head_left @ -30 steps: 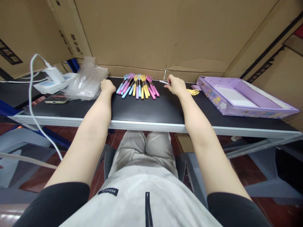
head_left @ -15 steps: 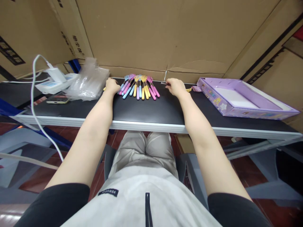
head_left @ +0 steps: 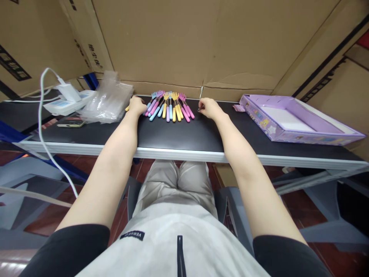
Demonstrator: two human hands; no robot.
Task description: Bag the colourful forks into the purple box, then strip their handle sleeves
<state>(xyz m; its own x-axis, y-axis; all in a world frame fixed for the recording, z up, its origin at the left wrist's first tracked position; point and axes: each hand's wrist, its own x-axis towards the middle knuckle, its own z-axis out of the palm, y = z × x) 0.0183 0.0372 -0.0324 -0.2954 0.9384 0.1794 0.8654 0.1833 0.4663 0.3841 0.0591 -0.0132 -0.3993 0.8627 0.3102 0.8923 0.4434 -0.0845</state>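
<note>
My left hand [head_left: 137, 104] is the nearer one, just beside the fan of pronged sticks [head_left: 168, 114] on the black table [head_left: 180, 134]. The fan lies at three o'clock from those fingers, and I cannot tell whether they touch the outermost blue stick [head_left: 149, 103]. Its long axis runs from one o'clock at the prongs to seven at the handle.

My right hand [head_left: 211, 108] is across the fan, a little apart from it: the sticks are at nine o'clock from its fingertips. The closest pink stick [head_left: 190, 112] points its prongs to eleven and its handle end to five, towards me.

My left fingers are curled, and a yellow end [head_left: 127, 108] shows at nine o'clock from them; whether I grip it, I cannot tell. My right thumb and fingertips are drawn close together, with something tiny and dark at the tips, too small to say whether I hold anything.
</note>
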